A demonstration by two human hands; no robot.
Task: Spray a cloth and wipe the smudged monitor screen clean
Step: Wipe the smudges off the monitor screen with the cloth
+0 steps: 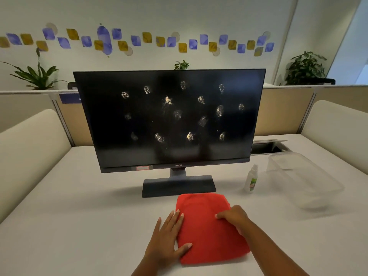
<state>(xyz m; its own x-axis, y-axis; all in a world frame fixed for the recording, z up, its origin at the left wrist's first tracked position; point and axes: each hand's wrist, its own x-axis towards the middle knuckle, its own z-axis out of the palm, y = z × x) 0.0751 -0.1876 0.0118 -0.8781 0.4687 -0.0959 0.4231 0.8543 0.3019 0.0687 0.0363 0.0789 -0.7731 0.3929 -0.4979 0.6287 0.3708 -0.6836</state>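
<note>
A black monitor [171, 118] stands on the white table, its dark screen dotted with several pale smudges. In front of its stand lies a folded red cloth [207, 230]. My left hand [167, 238] lies flat at the cloth's left edge, fingers spread, thumb resting on the cloth. My right hand [233, 216] rests on the cloth's right side with its fingers curled onto the fabric. A small clear spray bottle [251, 179] with a green label stands upright to the right of the monitor stand, apart from both hands.
A clear plastic container [310, 188] sits at the right, behind the bottle. An open cable slot [266, 147] lies in the table behind it. Beige seat backs [29, 156] flank the white table [79, 216]. Plants stand along the partition behind.
</note>
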